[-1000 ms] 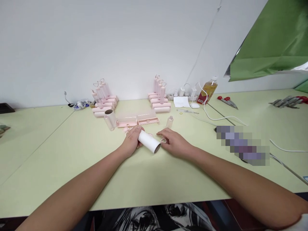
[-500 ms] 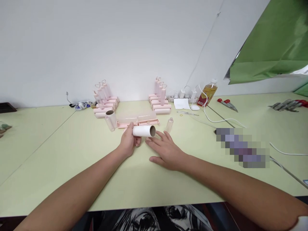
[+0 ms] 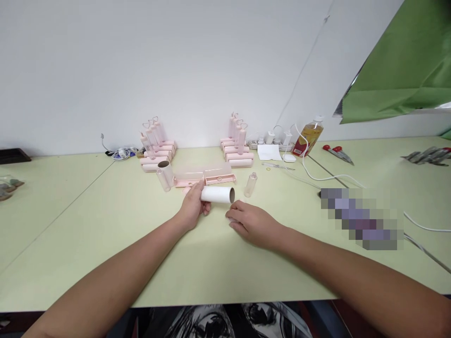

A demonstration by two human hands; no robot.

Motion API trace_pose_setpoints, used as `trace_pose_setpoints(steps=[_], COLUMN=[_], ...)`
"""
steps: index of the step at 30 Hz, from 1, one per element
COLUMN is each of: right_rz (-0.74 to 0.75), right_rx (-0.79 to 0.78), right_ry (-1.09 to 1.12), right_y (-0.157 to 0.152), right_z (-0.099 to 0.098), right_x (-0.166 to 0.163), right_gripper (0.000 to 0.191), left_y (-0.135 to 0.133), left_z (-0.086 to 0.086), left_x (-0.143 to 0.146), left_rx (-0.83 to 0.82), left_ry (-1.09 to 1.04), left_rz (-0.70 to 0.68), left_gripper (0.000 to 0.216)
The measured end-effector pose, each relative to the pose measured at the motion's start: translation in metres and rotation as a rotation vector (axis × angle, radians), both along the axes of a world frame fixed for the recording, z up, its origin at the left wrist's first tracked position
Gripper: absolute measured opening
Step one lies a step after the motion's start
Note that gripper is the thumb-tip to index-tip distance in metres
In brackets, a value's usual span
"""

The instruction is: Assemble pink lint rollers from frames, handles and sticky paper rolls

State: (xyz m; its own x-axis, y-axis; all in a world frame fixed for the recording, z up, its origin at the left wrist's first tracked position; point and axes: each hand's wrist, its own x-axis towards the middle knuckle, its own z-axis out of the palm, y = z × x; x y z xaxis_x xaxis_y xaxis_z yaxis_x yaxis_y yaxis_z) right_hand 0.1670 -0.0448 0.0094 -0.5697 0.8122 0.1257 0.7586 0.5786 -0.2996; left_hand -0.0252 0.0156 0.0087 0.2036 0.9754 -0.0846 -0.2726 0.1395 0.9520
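Observation:
My left hand [image 3: 193, 206] grips one end of a white paper roll [image 3: 218, 194], holding it level just above the pale green table [image 3: 105, 225]. My right hand [image 3: 248, 221] rests on the table just below and right of the roll, fingers curled down over something small and pale that I cannot make out. Behind the roll lie pink flat holder parts [image 3: 207, 177], an upright roll with a brown core [image 3: 165, 171] and a small clear bottle [image 3: 250, 184].
Two clusters of pink rollers stand at the back, left [image 3: 155, 148] and right [image 3: 237, 145]. A power strip with chargers [image 3: 273, 139], an oil bottle [image 3: 306, 137], red scissors [image 3: 337, 152] and white cables [image 3: 352, 180] lie to the right. A green sheet [image 3: 401, 65] hangs upper right.
The left hand lifted the roll off the table and turned it level. The right hand moved from flat and spread to curled down near the roll's open end.

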Motion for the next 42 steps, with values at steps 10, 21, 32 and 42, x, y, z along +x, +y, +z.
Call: trace_pose_setpoints(steps=[10,21,32,42], right_rz=[-0.019,-0.029,-0.139,-0.188], right_rx=[-0.062,-0.078,-0.088,-0.045], right_ry=[-0.024,-0.043,0.027,0.067], right_y=[-0.002,-0.003,-0.002,-0.002], right_z=[0.008,0.011,0.006,0.003], right_x=[0.009,0.011,0.010,0.010], right_gripper=[0.016,0.010,0.026,0.013], left_y=[0.001,0.002,0.003,0.003], left_z=[-0.004,-0.005,-0.006,-0.005], left_x=[-0.002,-0.003,-0.004,-0.003], left_rx=[0.068,0.071,0.058,0.055], left_ry=[0.088,0.102,0.084,0.095], left_rz=[-0.056,-0.093,-0.118,-0.116], left_gripper=[0.036,0.037,0.039,0.039])
